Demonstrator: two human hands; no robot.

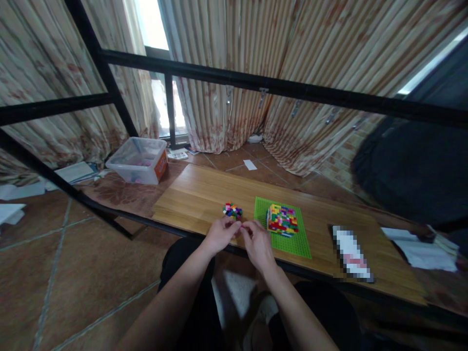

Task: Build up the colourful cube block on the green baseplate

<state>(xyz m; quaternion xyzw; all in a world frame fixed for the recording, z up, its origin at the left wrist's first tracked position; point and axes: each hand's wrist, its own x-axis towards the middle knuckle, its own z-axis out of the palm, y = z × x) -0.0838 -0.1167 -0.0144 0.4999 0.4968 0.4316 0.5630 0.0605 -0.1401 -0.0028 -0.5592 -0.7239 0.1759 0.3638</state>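
Note:
My left hand [222, 234] and my right hand [257, 243] meet fingertip to fingertip over the near edge of the wooden board. Between their pinched fingers shows a tiny pink toy brick [241, 225], partly covered by the fingertips. Just beyond my left hand lies a small pile of loose coloured bricks [233, 210]. To the right of my right hand, a multicoloured block built of bricks [282, 220] stands on a green studded baseplate [303, 243].
A pixelated flat object [351, 253] lies on the board [197, 190] at the right. A clear plastic bin [137, 161] stands beyond its left end. Black metal bars [219, 73] cross in front of the curtains. Papers [424, 248] lie at far right.

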